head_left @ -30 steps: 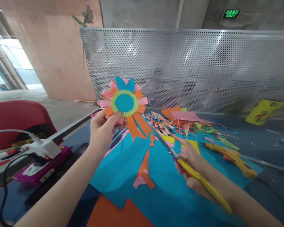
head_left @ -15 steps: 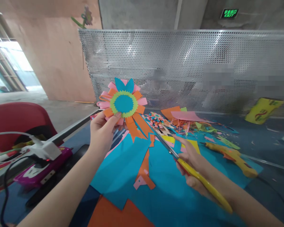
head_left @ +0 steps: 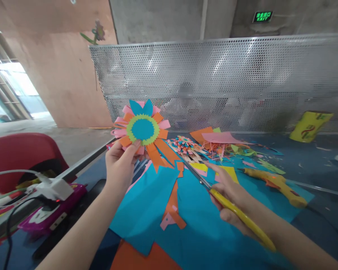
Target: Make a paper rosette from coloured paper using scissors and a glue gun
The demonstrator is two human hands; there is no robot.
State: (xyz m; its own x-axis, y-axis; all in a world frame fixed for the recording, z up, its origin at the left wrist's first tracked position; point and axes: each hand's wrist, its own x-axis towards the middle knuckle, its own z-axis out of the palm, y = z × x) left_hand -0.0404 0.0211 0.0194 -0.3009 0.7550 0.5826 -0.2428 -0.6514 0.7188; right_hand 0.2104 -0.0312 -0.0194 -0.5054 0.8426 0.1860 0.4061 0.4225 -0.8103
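Note:
Between thumb and fingers, my left hand (head_left: pixel 121 161) grips a paper flower rosette (head_left: pixel 143 129) by its lower edge. The rosette has a blue centre, a green zigzag ring, pink and orange loops, two blue leaf shapes on top and orange ribbon tails below. My right hand (head_left: pixel 232 191) is closed around yellow-handled scissors (head_left: pixel 228 202), the index finger stretched along them. Their blades point up and left, close to the ribbon tails; whether they touch cannot be made out. Orange and pink paper scraps (head_left: pixel 173 210) lie below on blue paper sheets (head_left: pixel 146 202).
A yellow glue gun (head_left: pixel 276 183) lies at the right, behind it a yellow container (head_left: pixel 310 126). Paper cuttings (head_left: pixel 231 148) are heaped beside a second rosette (head_left: pixel 186 144). A purple power strip (head_left: pixel 45 221) is at left, near a red chair (head_left: pixel 25 157). A perforated metal screen (head_left: pixel 197 75) stands behind.
The view has tilted up slightly, so the rosette and left hand appear a little lower and further left. Both hands keep their holds, and the scissors have hardly moved.

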